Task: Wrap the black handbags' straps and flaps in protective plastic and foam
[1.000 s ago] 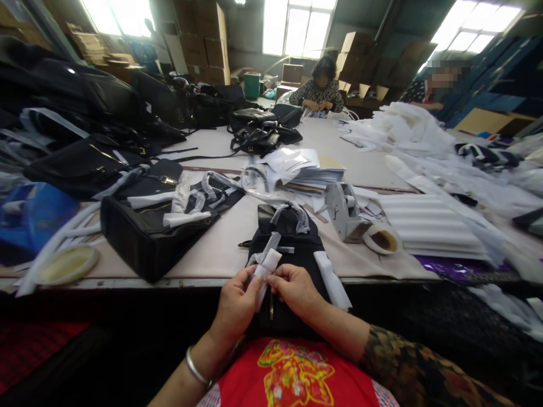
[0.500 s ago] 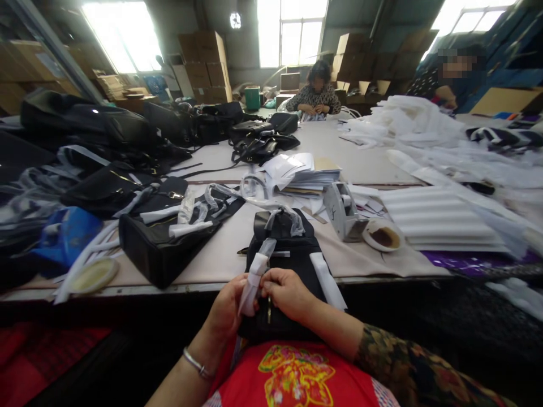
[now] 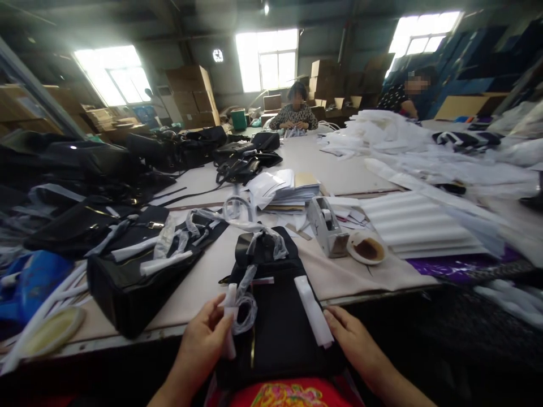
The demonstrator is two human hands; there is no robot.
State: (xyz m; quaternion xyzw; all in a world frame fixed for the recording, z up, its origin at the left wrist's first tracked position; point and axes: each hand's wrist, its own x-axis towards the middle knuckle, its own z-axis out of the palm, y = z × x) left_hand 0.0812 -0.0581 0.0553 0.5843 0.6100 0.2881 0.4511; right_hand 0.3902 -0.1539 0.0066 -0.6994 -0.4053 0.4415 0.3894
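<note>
A black backpack (image 3: 278, 316) lies at the table's front edge, its lower end against my red, patterned clothing. My left hand (image 3: 207, 333) is closed around the white foam-wrapped strap (image 3: 230, 319) at the bag's left side. Beside that strap sits a loop of clear plastic wrap (image 3: 246, 314). My right hand (image 3: 352, 339) grips the bag's right side, thumb on top near a second white foam wrap (image 3: 314, 311); the fingers underneath are hidden. Plastic film covers the top handle (image 3: 278, 246).
Another black bag (image 3: 127, 294) with wrapped straps lies to the left, near a blue tape dispenser (image 3: 34, 288). A grey tape dispenser (image 3: 326, 229), tape roll (image 3: 367, 249), paper stack (image 3: 288, 189) and white foam sheets (image 3: 424, 226) lie beyond. Across the table sits a person (image 3: 294, 116).
My right hand has left the left strap and moved to the bag's right side. My left hand stays at the foam-wrapped strap. The camera view has tilted up and shifted right.
</note>
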